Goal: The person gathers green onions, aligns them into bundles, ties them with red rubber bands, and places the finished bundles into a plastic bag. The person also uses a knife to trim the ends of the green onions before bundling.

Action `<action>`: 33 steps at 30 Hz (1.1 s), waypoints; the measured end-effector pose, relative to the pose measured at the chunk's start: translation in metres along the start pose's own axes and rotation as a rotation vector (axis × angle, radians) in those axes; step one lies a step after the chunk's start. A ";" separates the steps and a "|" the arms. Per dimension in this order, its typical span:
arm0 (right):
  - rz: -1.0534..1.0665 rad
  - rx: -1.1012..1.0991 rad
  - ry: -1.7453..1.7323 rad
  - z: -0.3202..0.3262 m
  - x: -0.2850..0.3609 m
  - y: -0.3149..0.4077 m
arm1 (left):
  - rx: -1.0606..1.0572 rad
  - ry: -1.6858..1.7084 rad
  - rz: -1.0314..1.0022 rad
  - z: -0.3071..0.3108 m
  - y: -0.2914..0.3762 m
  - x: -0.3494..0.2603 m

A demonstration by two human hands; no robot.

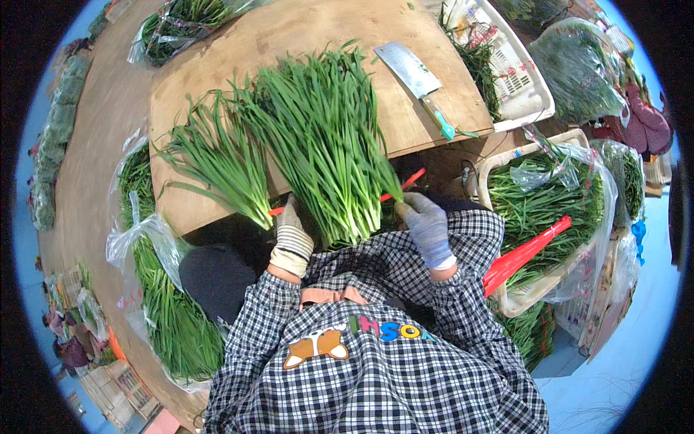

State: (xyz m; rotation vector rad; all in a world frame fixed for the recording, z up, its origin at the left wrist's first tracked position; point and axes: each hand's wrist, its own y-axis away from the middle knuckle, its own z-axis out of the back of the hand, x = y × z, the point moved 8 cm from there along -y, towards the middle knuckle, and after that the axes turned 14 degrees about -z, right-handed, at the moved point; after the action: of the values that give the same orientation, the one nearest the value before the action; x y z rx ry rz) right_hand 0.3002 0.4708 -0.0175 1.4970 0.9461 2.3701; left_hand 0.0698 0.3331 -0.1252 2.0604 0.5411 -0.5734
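Observation:
A thick bunch of garlic chives lies over the near edge of a wooden board, pale stem ends towards my lap. My gloved left hand is upright at its left side, closed on a red strip that shows on both sides of the bunch and seems to pass beneath it. To the right, my gloved right hand pinches a few green leaves beside the stems; they are slightly blurred. A smaller bunch of chives lies on the left. A cleaver rests on the board to the right.
A white crate with loose greens stands at back right. Nearer is a crate of chives, with a bundle of red strips over its edge. Bagged chives lie on the left. Other people are in the distance.

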 end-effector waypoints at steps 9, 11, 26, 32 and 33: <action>0.848 -0.368 0.361 -0.034 0.132 0.080 | -0.044 0.008 0.035 -0.036 0.033 -0.015; 0.725 -0.285 0.745 -0.066 0.125 0.074 | -0.018 0.007 0.026 -0.039 0.037 -0.018; 0.018 0.141 0.259 -0.005 -0.027 -0.046 | 0.153 0.115 0.075 -0.026 0.008 -0.004; 0.075 -0.249 -0.206 0.013 -0.038 -0.057 | 0.151 0.074 0.104 -0.027 0.013 -0.004; -0.077 -0.231 -0.446 0.013 -0.054 -0.054 | 0.104 0.044 0.125 -0.023 0.013 -0.003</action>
State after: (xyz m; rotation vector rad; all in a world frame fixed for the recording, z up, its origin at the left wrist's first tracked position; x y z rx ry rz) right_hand 0.3281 0.4929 -0.0863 1.7492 0.5896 1.8922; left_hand 0.0791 0.3455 -0.1036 2.1920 0.4122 -0.4923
